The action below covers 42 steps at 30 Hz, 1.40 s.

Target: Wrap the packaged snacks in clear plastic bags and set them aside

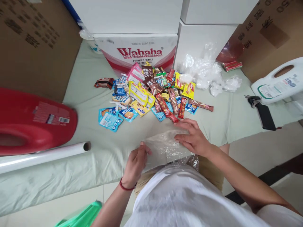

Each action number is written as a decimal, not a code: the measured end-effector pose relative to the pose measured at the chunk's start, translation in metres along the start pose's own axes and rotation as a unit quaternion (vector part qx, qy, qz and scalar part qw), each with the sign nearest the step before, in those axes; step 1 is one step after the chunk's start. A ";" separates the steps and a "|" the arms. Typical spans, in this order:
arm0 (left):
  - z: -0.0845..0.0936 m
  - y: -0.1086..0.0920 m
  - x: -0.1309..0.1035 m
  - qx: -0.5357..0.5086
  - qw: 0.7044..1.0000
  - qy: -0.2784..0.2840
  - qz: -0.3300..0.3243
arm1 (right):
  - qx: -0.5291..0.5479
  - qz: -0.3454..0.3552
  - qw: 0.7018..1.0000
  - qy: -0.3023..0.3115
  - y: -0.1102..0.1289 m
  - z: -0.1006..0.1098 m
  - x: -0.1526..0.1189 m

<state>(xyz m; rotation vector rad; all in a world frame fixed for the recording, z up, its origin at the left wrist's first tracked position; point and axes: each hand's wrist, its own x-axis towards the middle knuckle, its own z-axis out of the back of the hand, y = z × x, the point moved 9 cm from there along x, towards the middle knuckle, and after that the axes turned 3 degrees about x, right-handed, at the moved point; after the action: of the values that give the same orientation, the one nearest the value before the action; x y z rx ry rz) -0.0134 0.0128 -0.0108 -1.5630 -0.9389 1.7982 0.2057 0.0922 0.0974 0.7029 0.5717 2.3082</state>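
Note:
A clear plastic bag (163, 149) hangs spread at the front edge of the cloth-covered table, just before my body. My left hand (138, 159) pinches its left side between thumb and fingers. Over its right side is my right hand (193, 138), fingers stretched out and apart, some of them touching the film. Just beyond my right fingertips lies a red wrapped snack bar (164, 107), at the near edge of a pile of small snack packets. In that pile are yellow packets (138, 93), blue packets (110, 121) and a brown packet (148, 74).
Crumpled clear bags (201, 72) lie right of the pile, against white boxes (134, 47). A red jug (35, 119) and a white roll (47, 156) are on the left. At right are a white jug (279, 82) and keys with a black case (265, 116).

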 end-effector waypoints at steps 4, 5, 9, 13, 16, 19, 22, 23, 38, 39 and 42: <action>0.001 0.018 -0.019 0.020 1.000 0.004 -0.013 | 0.186 -0.118 0.975 0.029 -0.026 -0.004 0.042; 0.002 0.024 -0.024 0.023 1.000 0.002 -0.014 | 0.215 -0.163 0.962 0.044 -0.037 -0.012 0.051; 0.017 0.049 -0.045 0.049 0.998 -0.047 -0.016 | 0.165 -0.260 0.946 0.103 -0.060 -0.052 0.083; 0.057 0.045 -0.077 0.141 0.966 -0.204 -0.073 | 0.027 -0.226 0.960 0.163 -0.040 -0.084 0.108; 0.079 -0.003 -0.122 0.255 0.868 -0.371 -0.209 | -0.050 -0.198 0.953 0.223 -0.018 -0.101 0.118; 0.050 -0.065 -0.151 0.307 0.788 -0.364 -0.390 | -0.096 -0.170 0.946 0.258 -0.003 -0.115 0.127; -0.009 -0.096 -0.121 0.263 0.841 -0.138 -0.452 | -0.105 -0.136 0.948 0.267 0.006 -0.129 0.140; -0.022 -0.097 -0.103 0.250 0.856 -0.100 -0.442 | -0.099 -0.124 0.948 0.275 0.007 -0.133 0.144; -0.031 -0.054 0.003 0.481 0.759 -0.165 -0.407 | 0.162 -0.241 0.942 0.168 -0.079 -0.053 0.051; -0.029 -0.055 0.005 0.494 0.755 -0.166 -0.397 | 0.195 -0.262 0.935 0.142 -0.086 -0.050 0.044; -0.022 -0.057 0.016 0.536 0.745 -0.169 -0.360 | 0.259 -0.304 0.914 0.068 -0.108 -0.035 0.032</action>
<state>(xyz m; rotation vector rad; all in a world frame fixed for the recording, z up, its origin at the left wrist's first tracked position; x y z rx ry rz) 0.0047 0.0620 0.0245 -0.0939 -0.3549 1.5211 0.2129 0.1823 0.0212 0.4954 1.2961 1.6278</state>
